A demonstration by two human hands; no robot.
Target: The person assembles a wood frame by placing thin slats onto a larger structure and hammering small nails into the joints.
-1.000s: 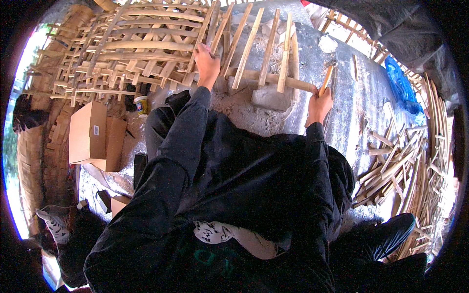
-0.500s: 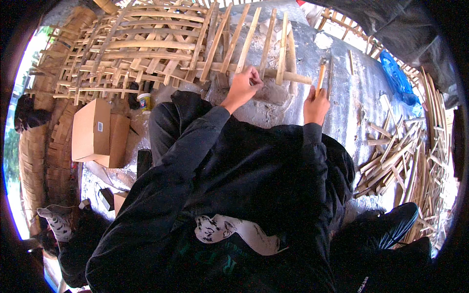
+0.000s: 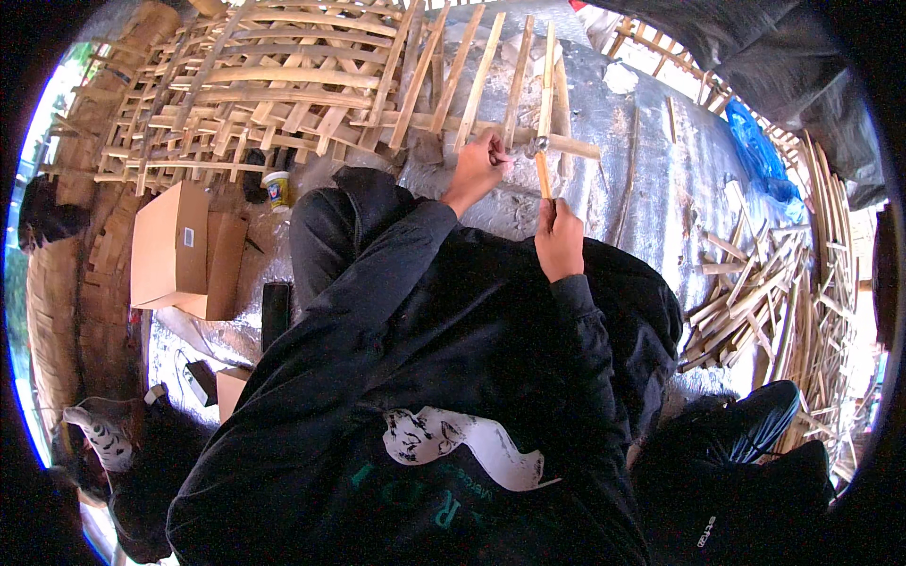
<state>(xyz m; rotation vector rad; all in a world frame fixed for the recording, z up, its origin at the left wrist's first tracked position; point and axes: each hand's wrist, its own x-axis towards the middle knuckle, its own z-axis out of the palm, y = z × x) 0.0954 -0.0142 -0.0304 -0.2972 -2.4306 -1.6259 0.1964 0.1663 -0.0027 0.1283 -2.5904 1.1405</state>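
My right hand [image 3: 561,238] is wrapped round the wooden handle of a hammer [image 3: 544,175]. The hammer's metal head is at a bamboo crosspiece [image 3: 578,147], by the foot of an upright strip [image 3: 547,80]; whether it touches is hard to tell. Just left of it, my left hand [image 3: 478,170] is pinched closed beside the same crosspiece, near the lower end of another bamboo strip [image 3: 516,85]. Anything between those fingertips is too small to make out. Several strips stand side by side across the crosspiece, spaced apart.
Stacked bamboo lattice panels [image 3: 274,80] lie at the far left. A cardboard box [image 3: 170,247] and a small yellow tub [image 3: 277,189] sit on the left. Loose bamboo pieces [image 3: 755,297] are heaped at the right, below a blue plastic bag [image 3: 758,151]. A grey sheet [image 3: 651,189] covers the ground.
My right hand has moved left and nearer to me, bringing the hammer from the right of the crosspiece's end over to the crosspiece. My left hand stays pinched at nearly the same spot.
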